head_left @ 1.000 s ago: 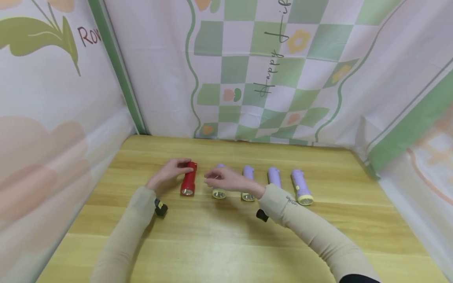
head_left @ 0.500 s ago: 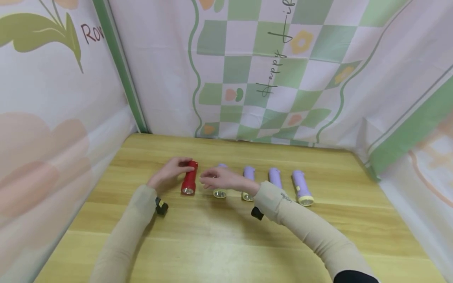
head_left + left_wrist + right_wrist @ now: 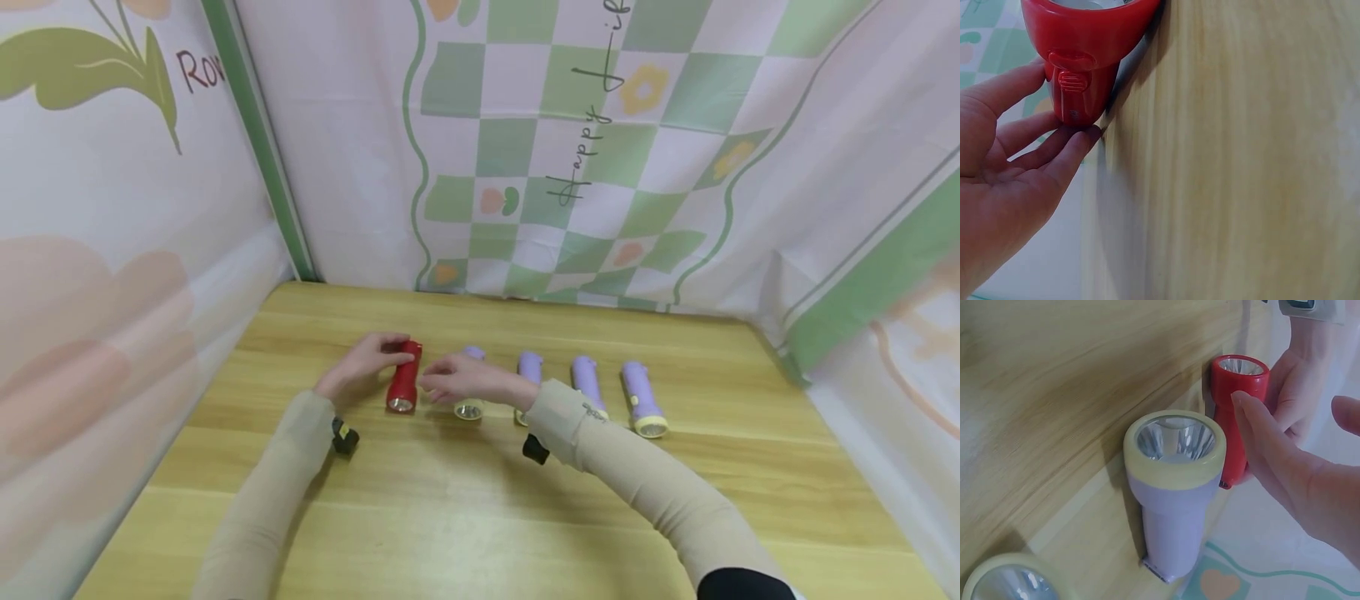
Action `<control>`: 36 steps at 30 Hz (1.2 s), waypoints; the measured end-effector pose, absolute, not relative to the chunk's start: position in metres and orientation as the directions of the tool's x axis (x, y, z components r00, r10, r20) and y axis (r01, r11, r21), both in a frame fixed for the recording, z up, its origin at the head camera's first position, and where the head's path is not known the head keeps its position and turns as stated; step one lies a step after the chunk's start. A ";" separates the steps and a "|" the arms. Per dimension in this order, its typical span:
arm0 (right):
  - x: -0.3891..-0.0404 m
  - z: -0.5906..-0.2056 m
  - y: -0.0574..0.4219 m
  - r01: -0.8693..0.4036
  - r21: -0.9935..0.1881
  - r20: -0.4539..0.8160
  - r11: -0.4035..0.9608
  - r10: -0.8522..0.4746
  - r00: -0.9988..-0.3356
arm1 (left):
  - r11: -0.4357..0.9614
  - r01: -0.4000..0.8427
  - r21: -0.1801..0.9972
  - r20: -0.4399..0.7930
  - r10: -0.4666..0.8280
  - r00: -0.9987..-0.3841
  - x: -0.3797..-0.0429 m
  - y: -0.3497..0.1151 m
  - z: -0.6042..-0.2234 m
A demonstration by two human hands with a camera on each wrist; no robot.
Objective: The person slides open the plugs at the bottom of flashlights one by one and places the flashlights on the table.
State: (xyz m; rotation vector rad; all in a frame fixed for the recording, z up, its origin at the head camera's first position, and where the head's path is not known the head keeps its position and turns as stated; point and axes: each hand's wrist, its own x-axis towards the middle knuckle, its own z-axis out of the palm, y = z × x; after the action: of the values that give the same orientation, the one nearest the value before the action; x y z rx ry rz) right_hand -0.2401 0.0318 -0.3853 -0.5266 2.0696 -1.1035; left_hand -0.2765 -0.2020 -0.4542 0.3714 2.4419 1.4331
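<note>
A red flashlight lies on the wooden table with its lens end toward me. My left hand grips it near the tail; in the left wrist view the thumb is on one side of the red flashlight and the fingers are at its tail. Just right of it, my right hand hovers with fingers fairly straight, holding nothing. Beneath that hand lies a purple flashlight with a pale yellow head, partly hidden. The right wrist view shows this purple flashlight beside the red flashlight.
More purple flashlights lie in a row to the right, including one and the rightmost one. The right forearm crosses in front of the row. A printed curtain hangs along the table's back edge.
My right hand has shifted left, closer to the red flashlight. The left hand keeps its hold, and the red flashlight stays put. The head view has shifted slightly.
</note>
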 end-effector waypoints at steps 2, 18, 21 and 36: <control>-0.241 -0.386 0.030 -0.010 -0.826 -0.421 0.564 -0.628 -0.654 | 0.465 0.069 0.883 -0.116 0.359 -0.926 -0.277 -0.202 -0.455; -0.241 -0.395 0.015 0.005 -0.790 -0.471 0.613 -0.602 -0.644 | 0.467 0.084 0.880 -0.108 0.369 -0.923 -0.275 -0.203 -0.455; -0.241 -0.395 0.011 0.023 -0.790 -0.477 0.613 -0.591 -0.651 | 0.452 0.078 0.889 -0.105 0.366 -0.925 -0.276 -0.203 -0.455; -0.243 -0.400 0.003 0.097 -0.782 -0.520 0.615 -0.560 -0.645 | 0.498 0.088 0.863 -0.115 0.363 -0.925 -0.277 -0.202 -0.456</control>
State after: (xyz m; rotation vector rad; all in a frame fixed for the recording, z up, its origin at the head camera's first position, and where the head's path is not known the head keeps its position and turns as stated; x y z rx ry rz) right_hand -0.2426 0.0030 -0.4000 -0.3637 2.0447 -1.0505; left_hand -0.2765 -0.2022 -0.4559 0.3808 2.4634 1.3954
